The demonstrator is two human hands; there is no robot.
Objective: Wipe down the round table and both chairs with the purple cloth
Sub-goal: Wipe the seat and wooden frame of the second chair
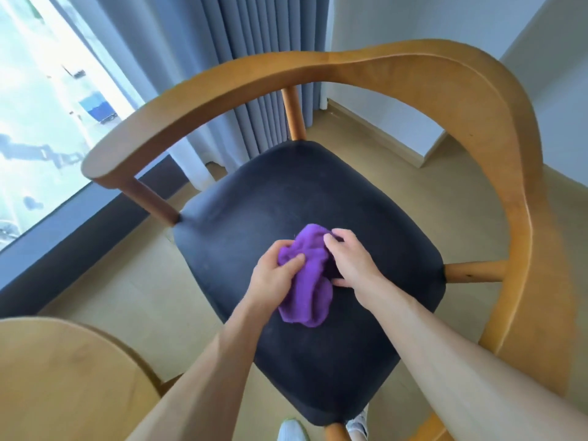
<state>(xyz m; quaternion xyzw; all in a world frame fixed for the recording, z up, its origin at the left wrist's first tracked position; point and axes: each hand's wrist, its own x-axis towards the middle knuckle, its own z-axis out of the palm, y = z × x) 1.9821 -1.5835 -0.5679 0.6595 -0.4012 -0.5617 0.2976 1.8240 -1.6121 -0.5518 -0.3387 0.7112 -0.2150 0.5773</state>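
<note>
A wooden chair [394,71] with a curved backrest and a dark padded seat [254,198] fills the middle of the view. The purple cloth [310,281] lies bunched on the seat, near its centre. My left hand [275,276] grips the cloth's left side, thumb on top of the fabric. On the right side, my right hand [351,257] holds the cloth with its fingers curled over the upper edge. The edge of the round wooden table [63,370] shows at the bottom left.
A large window [41,100] and its dark sill run along the left. Grey curtains [241,58] hang behind the chair. A white wall and skirting [397,135] stand at the back right. My shoes [291,429] show below the seat on the beige floor.
</note>
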